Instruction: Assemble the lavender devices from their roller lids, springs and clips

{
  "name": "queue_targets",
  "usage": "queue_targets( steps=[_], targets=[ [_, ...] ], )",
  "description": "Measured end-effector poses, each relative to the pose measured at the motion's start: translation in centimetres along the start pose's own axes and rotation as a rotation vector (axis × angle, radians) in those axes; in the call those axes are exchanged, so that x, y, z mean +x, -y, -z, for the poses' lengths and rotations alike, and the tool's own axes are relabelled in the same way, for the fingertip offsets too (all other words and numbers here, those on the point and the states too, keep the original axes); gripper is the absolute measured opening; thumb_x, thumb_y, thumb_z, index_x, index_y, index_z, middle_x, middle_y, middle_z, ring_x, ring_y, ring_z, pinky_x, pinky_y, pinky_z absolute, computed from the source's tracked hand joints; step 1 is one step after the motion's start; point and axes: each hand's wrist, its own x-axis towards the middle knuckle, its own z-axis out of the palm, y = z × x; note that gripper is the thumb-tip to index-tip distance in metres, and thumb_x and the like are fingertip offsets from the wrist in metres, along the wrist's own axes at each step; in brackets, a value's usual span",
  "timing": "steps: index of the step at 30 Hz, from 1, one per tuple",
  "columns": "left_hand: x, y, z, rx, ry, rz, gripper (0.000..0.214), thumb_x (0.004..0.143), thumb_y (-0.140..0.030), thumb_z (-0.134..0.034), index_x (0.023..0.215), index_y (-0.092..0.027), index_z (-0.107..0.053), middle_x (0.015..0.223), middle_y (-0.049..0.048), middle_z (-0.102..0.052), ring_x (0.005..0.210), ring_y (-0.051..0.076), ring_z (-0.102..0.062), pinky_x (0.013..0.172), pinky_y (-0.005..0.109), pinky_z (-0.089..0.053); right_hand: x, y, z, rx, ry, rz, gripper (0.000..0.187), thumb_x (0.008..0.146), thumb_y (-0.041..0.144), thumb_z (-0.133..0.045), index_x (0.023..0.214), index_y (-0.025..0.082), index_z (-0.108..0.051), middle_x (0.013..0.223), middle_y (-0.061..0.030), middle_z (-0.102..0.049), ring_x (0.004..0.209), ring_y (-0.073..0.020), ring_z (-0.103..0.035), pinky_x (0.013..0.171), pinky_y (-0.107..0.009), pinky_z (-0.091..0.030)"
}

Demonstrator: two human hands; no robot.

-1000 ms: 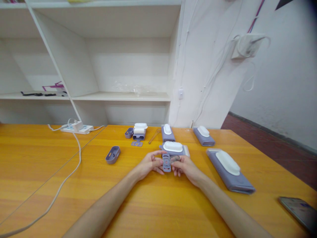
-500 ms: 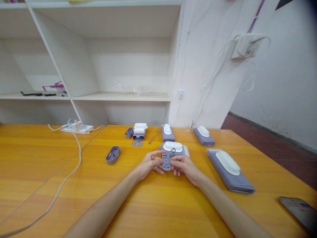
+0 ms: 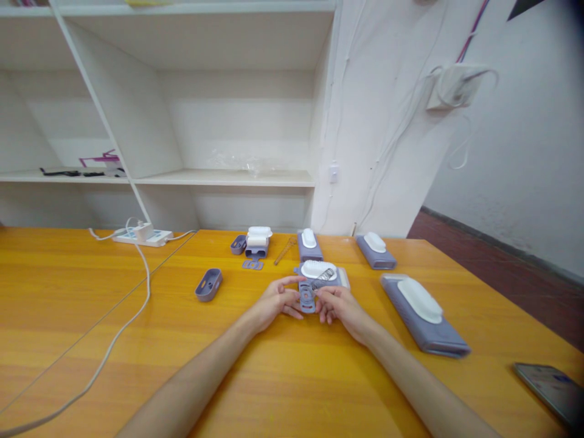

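Note:
My left hand [image 3: 279, 298] pinches the left side of a flat purple-grey plastic plate [image 3: 307, 306] with round cut-outs, held upright above the table. A metal coil spring [image 3: 325, 278] sticks out from the plate's face, leaning up to the right. My right hand [image 3: 336, 304] is closed at the plate's right edge, its fingertips at the base of the spring. Just behind the hands lies a purple-grey case with a white bristled oval top [image 3: 318, 269], partly hidden by the plate and spring.
An oval purple-grey cap [image 3: 208, 285] lies to the left. Further back are an opened case [image 3: 258, 242], another flat plate [image 3: 252, 264] and a spring [image 3: 285, 251]. More cases [image 3: 424, 313] stand right, near a phone [image 3: 550, 389]. A white cable [image 3: 146, 274] runs from a power strip [image 3: 143, 236].
The spring has swung from pointing nearly up toward me to leaning right, so more of its coils show. Both hands stay nearly in place.

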Motion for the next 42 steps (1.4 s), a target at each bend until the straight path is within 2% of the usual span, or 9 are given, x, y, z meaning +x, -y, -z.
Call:
queue_targets(
  steps=[5, 10, 19, 25, 30, 33, 35, 38, 42],
  targets=[
    [-0.1, -0.1, -0.3, -0.013, -0.030, -0.022, 0.054, 0.072, -0.023, -0.063, 0.122, -0.015, -0.044, 0.087, 0.0124, -0.067, 0.072, 0.021, -0.067, 0.059, 0.030, -0.054, -0.1, 0.0, -0.5, -0.015, -0.030, 0.031, 0.035, 0.077, 0.045, -0.056, 0.096, 0.016, -0.059, 0.064, 0.0007, -0.062, 0.043, -0.0075, -0.055, 0.035, -0.015, -0.035],
    [0.0, -0.1, -0.4, -0.077, -0.056, -0.055, 0.054, 0.071, -0.025, -0.065, 0.120, -0.016, -0.043, 0.090, 0.0117, -0.066, 0.074, 0.022, -0.067, 0.063, 0.032, -0.054, 0.1, -0.5, -1.2, -0.101, -0.085, 0.085, 0.047, 0.073, 0.042, -0.059, 0.111, 0.015, -0.052, 0.066, 0.0008, -0.063, 0.041, -0.0096, -0.056, 0.032, -0.017, -0.035],
    [0.8, 1.0, -0.2, -0.066, -0.198, -0.093, 0.041, 0.074, -0.034, -0.064, 0.105, -0.015, -0.044, 0.085, 0.0092, -0.065, 0.068, 0.019, -0.066, 0.060, 0.031, -0.054, 0.2, -0.7, -1.4, -0.064, -0.175, 0.117, 0.047, 0.070, 0.036, -0.061, 0.111, 0.015, -0.052, 0.064, 0.0012, -0.064, 0.040, -0.0090, -0.054, 0.032, -0.017, -0.036],
    [0.9, 0.9, -0.5, -0.025, -0.262, -0.093, 0.048, 0.070, -0.035, -0.067, 0.106, -0.016, -0.042, 0.073, 0.0041, -0.063, 0.061, 0.018, -0.065, 0.054, 0.030, -0.053, 0.2, -0.5, -1.3, -0.009, -0.241, 0.107, 0.045, 0.067, 0.037, -0.063, 0.106, 0.015, -0.054, 0.056, 0.0049, -0.058, 0.038, -0.0094, -0.053, 0.032, -0.017, -0.035],
    [0.7, 0.7, -0.6, -0.018, -0.202, -0.070, 0.054, 0.069, -0.033, -0.068, 0.114, -0.016, -0.043, 0.072, 0.0031, -0.063, 0.059, 0.017, -0.065, 0.056, 0.029, -0.054, 0.4, -0.7, -1.1, 0.016, -0.297, 0.114, 0.043, 0.068, 0.038, -0.064, 0.103, 0.015, -0.054, 0.051, 0.0062, -0.053, 0.039, -0.0100, -0.052, 0.033, -0.018, -0.036],
    [0.7, 0.7, -0.6, 0.010, -0.171, -0.035, 0.050, 0.067, -0.034, -0.070, 0.108, -0.013, -0.050, 0.074, 0.0058, -0.065, 0.058, 0.017, -0.065, 0.055, 0.028, -0.053, 0.4, -0.7, -1.0, 0.039, -0.330, 0.111, 0.043, 0.067, 0.039, -0.065, 0.101, 0.015, -0.055, 0.051, 0.0050, -0.054, 0.039, -0.0102, -0.052, 0.034, -0.019, -0.037],
    [0.7, 0.8, -0.6, 0.025, -0.191, -0.022, 0.046, 0.066, -0.035, -0.070, 0.101, -0.011, -0.054, 0.075, 0.0085, -0.066, 0.057, 0.017, -0.065, 0.053, 0.026, -0.052, 0.4, -0.6, -1.0, 0.048, -0.339, 0.109, 0.042, 0.066, 0.040, -0.066, 0.099, 0.015, -0.056, 0.052, 0.0043, -0.055, 0.039, -0.0103, -0.052, 0.034, -0.019, -0.037],
    [0.8, 0.9, -0.7, 0.018, -0.227, -0.033, 0.042, 0.066, -0.037, -0.071, 0.094, -0.010, -0.055, 0.076, 0.0109, -0.067, 0.060, 0.018, -0.066, 0.053, 0.026, -0.053, 0.3, -0.5, -1.2, 0.037, -0.311, 0.115, 0.043, 0.066, 0.042, -0.065, 0.098, 0.015, -0.056, 0.054, 0.0035, -0.058, 0.038, -0.0095, -0.052, 0.034, -0.018, -0.037],
    [0.8, 0.9, -0.6, 0.021, -0.226, -0.038, 0.043, 0.068, -0.036, -0.070, 0.099, -0.010, -0.054, 0.077, 0.0121, -0.068, 0.063, 0.019, -0.067, 0.055, 0.027, -0.054, 0.3, -0.5, -1.4, -0.003, -0.258, 0.129, 0.045, 0.067, 0.042, -0.064, 0.101, 0.014, -0.056, 0.057, 0.0016, -0.061, 0.038, -0.0092, -0.053, 0.034, -0.018, -0.037]
  ],
)
